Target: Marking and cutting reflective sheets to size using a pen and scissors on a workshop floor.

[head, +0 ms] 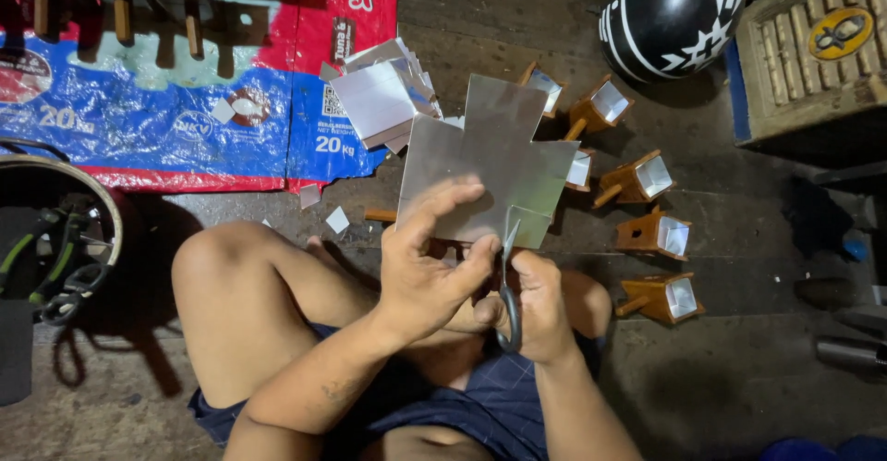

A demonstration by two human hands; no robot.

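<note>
Left hand (pixel 420 272) pinches the cross-shaped metal sheet (pixel 494 161) at its lower edge. Right hand (pixel 540 309) grips scissors (pixel 508 285), blades biting that sheet's bottom flap. 5 wooden scoops (pixel 647 239) lie right of it.

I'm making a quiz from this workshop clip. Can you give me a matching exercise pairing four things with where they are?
Things:
1. cross-shaped shiny metal sheet
2. grey-handled scissors
3. black helmet with white pattern
4. stack of cut silver sheets

Places:
A. on the blue and red sack
B. in the right hand
C. floor, top right
D. held by the left hand

Pairs: 1-D, 2-B, 3-C, 4-A
</note>
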